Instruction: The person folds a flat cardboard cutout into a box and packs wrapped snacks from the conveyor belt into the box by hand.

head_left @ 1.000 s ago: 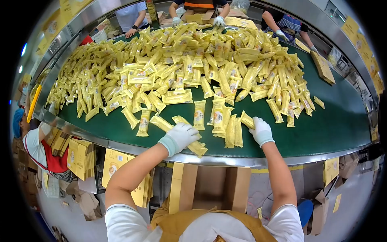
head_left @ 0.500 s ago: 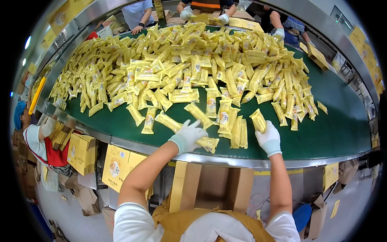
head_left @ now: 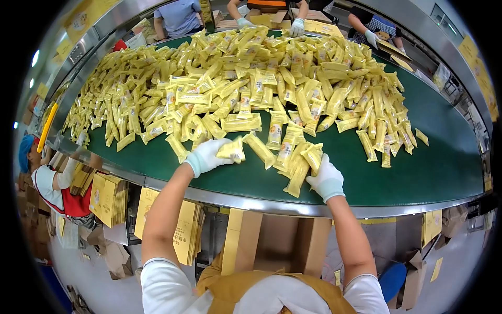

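Note:
My left hand [head_left: 208, 156], in a white glove, is closed round a yellow wrapped snack packet [head_left: 231, 150], whose end sticks out to the right of my fingers. Gloved as well, my right hand [head_left: 326, 179] grips another yellow snack packet [head_left: 312, 156], held tilted against a small cluster of packets [head_left: 296, 175] on the green belt [head_left: 366, 186]. A single packet [head_left: 259, 149] lies slanted between my two hands. Beyond them spreads a large heap of the same packets [head_left: 209, 94].
Below the belt's metal edge [head_left: 261, 210] stands an open cardboard box [head_left: 276, 246] in front of me. Folded yellow cartons [head_left: 185, 230] stand to its left. Several co-workers are around the belt; one person's gloved hand [head_left: 297, 27] is at the far side.
My left hand has moved left and away from me, now with a packet in its grip. My right hand has brought its packet leftward to the small cluster, which has shifted.

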Action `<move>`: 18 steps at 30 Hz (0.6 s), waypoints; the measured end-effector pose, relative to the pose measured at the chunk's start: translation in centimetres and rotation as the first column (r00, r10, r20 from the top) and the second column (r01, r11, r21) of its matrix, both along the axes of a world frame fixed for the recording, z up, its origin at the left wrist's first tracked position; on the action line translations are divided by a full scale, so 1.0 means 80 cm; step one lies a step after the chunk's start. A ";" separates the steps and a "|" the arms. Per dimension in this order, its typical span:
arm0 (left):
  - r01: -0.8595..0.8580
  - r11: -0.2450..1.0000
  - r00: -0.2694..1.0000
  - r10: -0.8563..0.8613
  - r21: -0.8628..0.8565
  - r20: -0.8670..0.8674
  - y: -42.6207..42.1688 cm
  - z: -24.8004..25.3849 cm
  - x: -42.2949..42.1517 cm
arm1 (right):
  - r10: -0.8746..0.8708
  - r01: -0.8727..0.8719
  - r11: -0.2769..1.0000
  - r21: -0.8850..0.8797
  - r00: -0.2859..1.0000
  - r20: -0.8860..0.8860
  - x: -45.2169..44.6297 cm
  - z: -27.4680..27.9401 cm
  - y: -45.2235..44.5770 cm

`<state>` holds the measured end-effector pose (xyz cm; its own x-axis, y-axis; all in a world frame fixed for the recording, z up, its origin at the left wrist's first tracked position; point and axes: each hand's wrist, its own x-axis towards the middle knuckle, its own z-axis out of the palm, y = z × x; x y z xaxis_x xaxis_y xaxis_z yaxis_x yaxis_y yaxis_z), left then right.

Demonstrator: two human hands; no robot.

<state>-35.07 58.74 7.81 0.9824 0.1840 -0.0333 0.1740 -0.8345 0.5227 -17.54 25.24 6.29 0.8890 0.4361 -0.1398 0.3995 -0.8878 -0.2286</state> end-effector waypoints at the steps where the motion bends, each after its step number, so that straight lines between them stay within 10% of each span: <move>1: -0.117 0.968 0.987 0.139 -0.224 0.083 -0.014 0.001 -0.004 | 0.023 -0.022 0.999 -0.023 1.000 0.014 -0.003 0.002 0.001; 3: -0.160 0.845 0.929 0.304 -0.511 0.212 -0.021 0.002 -0.002 | 0.065 -0.063 0.996 -0.058 0.997 0.035 0.008 -0.003 -0.004; 11: -0.151 0.927 0.970 0.205 -0.342 0.127 -0.045 0.031 -0.010 | 0.198 -0.179 0.978 -0.108 0.960 0.198 0.050 -0.021 -0.075; 18: 0.062 0.979 0.988 -0.031 0.196 -0.154 -0.099 -0.026 -0.018 | 0.188 -0.155 0.974 -0.164 0.960 0.210 0.050 -0.025 -0.069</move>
